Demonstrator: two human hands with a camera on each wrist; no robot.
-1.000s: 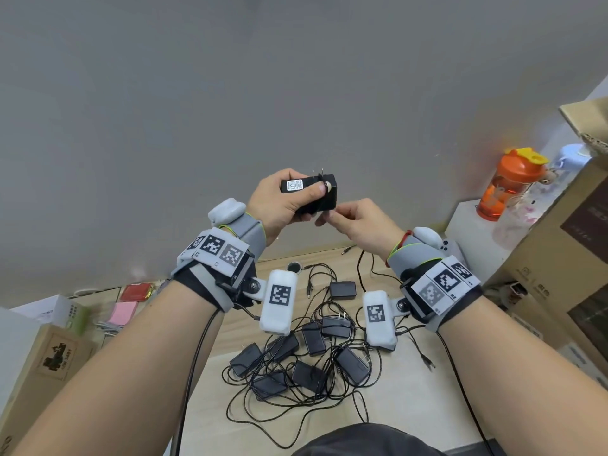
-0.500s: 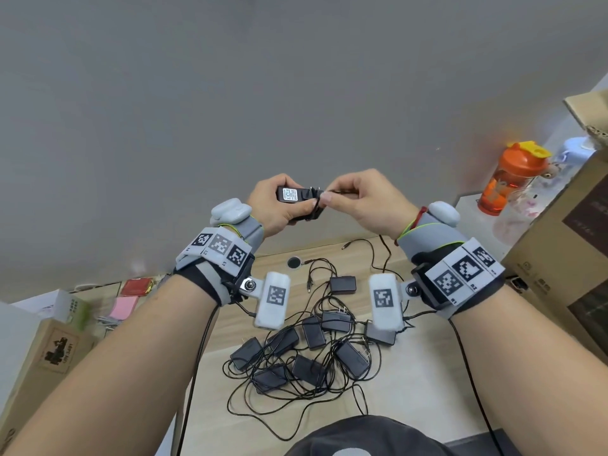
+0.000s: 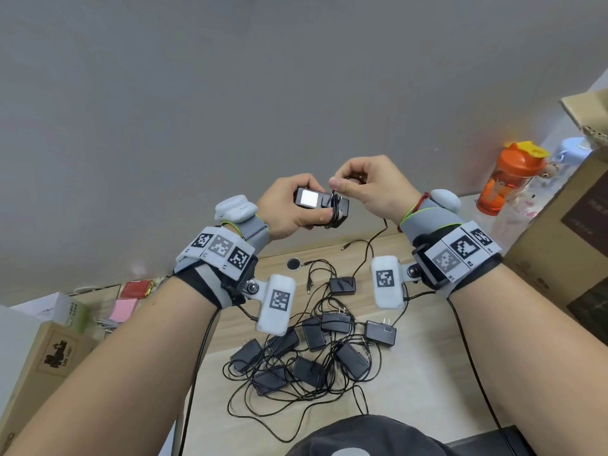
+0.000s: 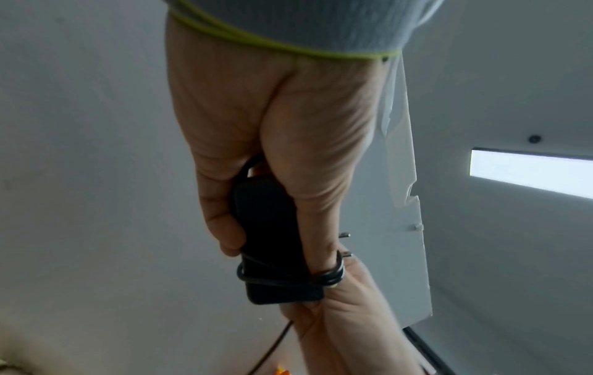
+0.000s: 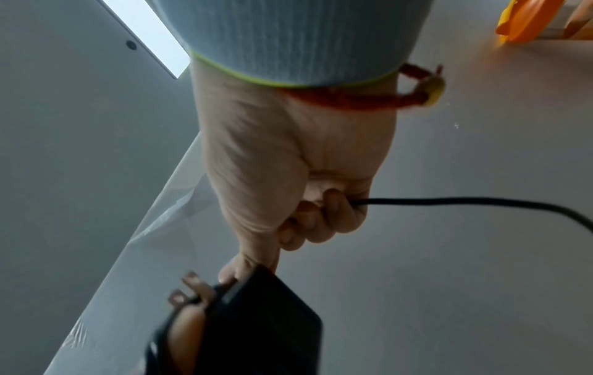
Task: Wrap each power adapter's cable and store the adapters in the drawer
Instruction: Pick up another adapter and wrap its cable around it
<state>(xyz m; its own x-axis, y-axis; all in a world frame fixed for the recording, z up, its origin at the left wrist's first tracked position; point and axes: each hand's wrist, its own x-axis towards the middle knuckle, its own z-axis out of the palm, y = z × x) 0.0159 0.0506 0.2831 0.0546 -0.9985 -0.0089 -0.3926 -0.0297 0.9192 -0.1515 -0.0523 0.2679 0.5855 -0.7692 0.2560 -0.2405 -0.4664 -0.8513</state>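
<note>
My left hand (image 3: 289, 212) grips a black power adapter (image 3: 317, 209) with a white label, held up in front of the wall. A few turns of its thin black cable (image 3: 335, 209) lie round the adapter's right end, over my left thumb. My right hand (image 3: 365, 185) pinches that cable just above the adapter; the loose end hangs down to the table (image 3: 371, 245). The left wrist view shows the adapter (image 4: 273, 241) with cable loops (image 4: 289, 276) near its plug prongs. In the right wrist view the cable (image 5: 449, 201) runs out of my curled fingers. No drawer is in view.
Several black adapters in a tangle of cables (image 3: 312, 353) lie on the wooden table (image 3: 427, 373). An orange bottle (image 3: 510, 179) stands at the back right beside cardboard boxes (image 3: 566, 251). Another box (image 3: 42, 366) and pink and red items (image 3: 125, 307) sit at the left.
My right hand rose from below the adapter to above it, carrying the cable round the adapter's end. The left hand kept its grip and tilted the adapter so its label faces up.
</note>
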